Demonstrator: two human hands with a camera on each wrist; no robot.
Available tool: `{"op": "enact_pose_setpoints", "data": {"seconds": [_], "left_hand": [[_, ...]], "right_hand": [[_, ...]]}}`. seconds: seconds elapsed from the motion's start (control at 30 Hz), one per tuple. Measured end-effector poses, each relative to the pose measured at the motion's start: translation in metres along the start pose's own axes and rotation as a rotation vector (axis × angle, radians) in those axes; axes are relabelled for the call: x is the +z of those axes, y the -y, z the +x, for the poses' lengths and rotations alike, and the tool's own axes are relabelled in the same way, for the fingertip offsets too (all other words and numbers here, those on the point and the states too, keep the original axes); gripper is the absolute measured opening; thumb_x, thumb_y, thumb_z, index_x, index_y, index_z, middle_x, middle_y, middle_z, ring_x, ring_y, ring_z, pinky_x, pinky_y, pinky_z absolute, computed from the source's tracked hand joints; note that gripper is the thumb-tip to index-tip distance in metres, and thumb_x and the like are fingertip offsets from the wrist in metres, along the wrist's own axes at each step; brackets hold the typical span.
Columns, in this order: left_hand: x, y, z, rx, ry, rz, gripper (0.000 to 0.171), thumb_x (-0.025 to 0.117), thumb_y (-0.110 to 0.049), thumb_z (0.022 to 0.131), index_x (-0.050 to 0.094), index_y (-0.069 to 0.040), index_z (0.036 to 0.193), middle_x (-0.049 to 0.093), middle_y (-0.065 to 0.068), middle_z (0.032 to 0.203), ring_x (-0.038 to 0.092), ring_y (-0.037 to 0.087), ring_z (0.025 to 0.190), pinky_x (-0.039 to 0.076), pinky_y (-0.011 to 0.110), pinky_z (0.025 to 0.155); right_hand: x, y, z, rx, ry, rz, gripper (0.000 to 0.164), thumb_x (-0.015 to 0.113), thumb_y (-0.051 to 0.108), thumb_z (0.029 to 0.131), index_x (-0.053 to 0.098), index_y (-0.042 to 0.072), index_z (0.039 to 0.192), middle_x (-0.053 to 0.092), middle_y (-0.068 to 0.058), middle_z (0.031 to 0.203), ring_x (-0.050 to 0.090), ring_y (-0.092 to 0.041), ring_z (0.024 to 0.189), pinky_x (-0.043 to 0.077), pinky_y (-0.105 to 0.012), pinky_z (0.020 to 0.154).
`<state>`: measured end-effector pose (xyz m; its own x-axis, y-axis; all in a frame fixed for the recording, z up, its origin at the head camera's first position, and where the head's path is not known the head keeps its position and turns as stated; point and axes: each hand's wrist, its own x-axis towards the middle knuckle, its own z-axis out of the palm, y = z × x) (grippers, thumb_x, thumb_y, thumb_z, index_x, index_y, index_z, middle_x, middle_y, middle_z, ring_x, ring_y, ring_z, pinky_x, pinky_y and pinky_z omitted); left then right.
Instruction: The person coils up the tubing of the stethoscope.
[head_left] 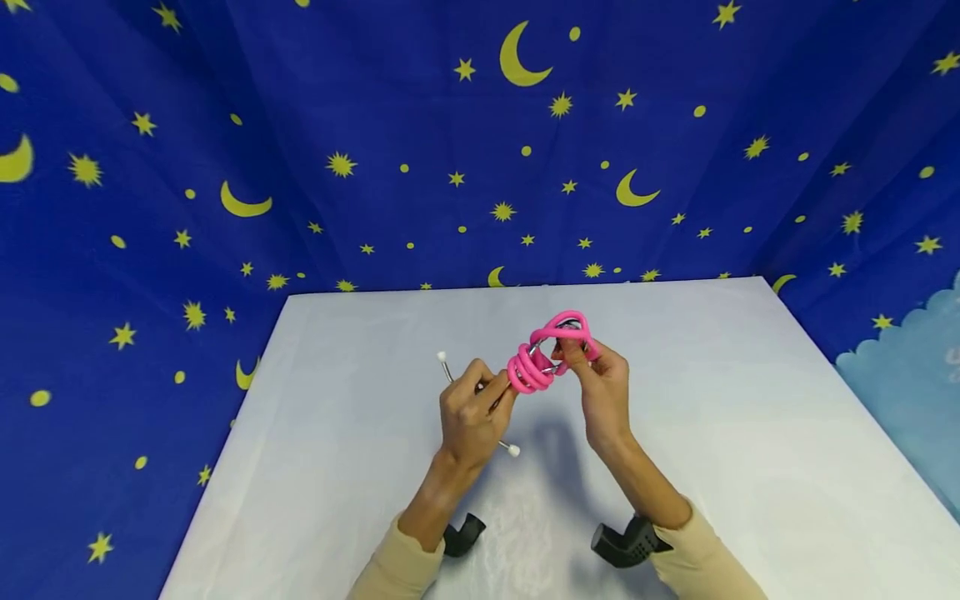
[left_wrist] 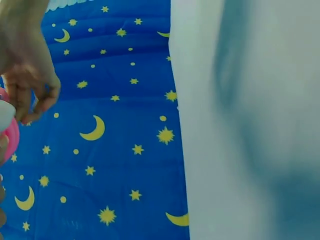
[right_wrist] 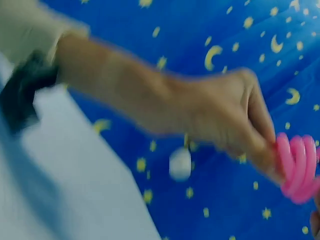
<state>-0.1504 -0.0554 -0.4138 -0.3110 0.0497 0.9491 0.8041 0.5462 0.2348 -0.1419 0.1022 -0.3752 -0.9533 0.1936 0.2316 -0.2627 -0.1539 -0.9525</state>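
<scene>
Pink tubing [head_left: 529, 369], wound in several coils around thin shiny metal bars, is held up over the table between both hands. A looser pink loop rises at its far end. My left hand [head_left: 474, 412] grips the near end of this piece, fingers curled just below the coils. From that hand a thin metal rod sticks out on both sides, with a white tip [head_left: 441, 356] at the upper left and another white knob [head_left: 513, 451] at the lower right. My right hand [head_left: 606, 392] pinches the loop with thumb and fingers. In the right wrist view, the pink coils [right_wrist: 299, 167] meet the left fingertips.
The white table [head_left: 337, 500] spreads beneath both hands, carrying their shadows. Behind it hangs a blue curtain [head_left: 420, 108] with yellow moons and stars. Black wrist devices [head_left: 628, 542] sit at the beige sleeves [head_left: 401, 562]. A light blue panel [head_left: 900, 392] stands at the right.
</scene>
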Motion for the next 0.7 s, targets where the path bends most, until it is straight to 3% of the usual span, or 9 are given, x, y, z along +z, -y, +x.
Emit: {"op": "enact_pose_setpoints", "data": {"seconds": [0.07,0.13,0.3,0.53,0.7], "left_hand": [[-0.001,0.000,0.002,-0.015,0.038,0.004,0.010,0.074,0.001,0.082,0.072,-0.002,0.072,0.045,0.004,0.067,0.045,0.010,0.048,0.034,0.017,0.044],[-0.003,0.001,0.004,-0.030,0.089,0.021,0.006,0.078,0.003,0.076,0.074,-0.001,0.074,0.047,0.004,0.069,0.048,0.011,0.052,0.038,0.018,0.047],[-0.011,0.001,0.006,-0.127,0.226,0.006,0.005,0.079,-0.001,0.078,0.076,0.001,0.080,0.050,0.005,0.075,0.050,0.011,0.059,0.042,0.020,0.052],[-0.016,0.011,0.006,-0.335,0.469,-0.107,0.007,0.076,-0.005,0.083,0.075,0.001,0.086,0.050,0.002,0.081,0.048,0.009,0.066,0.042,0.019,0.055],[-0.020,0.021,0.003,-0.384,0.655,-0.131,0.008,0.072,-0.008,0.088,0.076,-0.002,0.085,0.052,0.002,0.089,0.051,0.010,0.069,0.044,0.019,0.058]], "right_hand": [[-0.005,-0.001,0.001,-0.054,0.013,-0.103,0.018,0.059,0.009,0.096,0.072,0.010,0.084,0.068,0.005,0.077,0.059,-0.015,0.087,0.046,-0.029,0.090],[-0.009,-0.003,0.001,-0.077,0.043,-0.148,0.015,0.060,0.008,0.095,0.070,0.000,0.087,0.068,0.007,0.079,0.060,-0.014,0.089,0.047,-0.027,0.087],[-0.018,-0.009,-0.001,-0.060,0.121,-0.197,0.018,0.062,0.007,0.094,0.066,-0.010,0.098,0.068,0.007,0.085,0.057,-0.017,0.098,0.046,-0.028,0.090],[-0.033,-0.017,-0.001,-0.086,0.177,-0.387,0.020,0.071,0.010,0.089,0.066,0.002,0.106,0.064,0.002,0.094,0.057,-0.011,0.098,0.043,-0.026,0.090],[-0.041,-0.024,-0.005,-0.218,0.224,-0.538,0.032,0.076,0.003,0.082,0.064,0.002,0.112,0.063,-0.004,0.090,0.057,-0.005,0.081,0.045,-0.019,0.075]]}}
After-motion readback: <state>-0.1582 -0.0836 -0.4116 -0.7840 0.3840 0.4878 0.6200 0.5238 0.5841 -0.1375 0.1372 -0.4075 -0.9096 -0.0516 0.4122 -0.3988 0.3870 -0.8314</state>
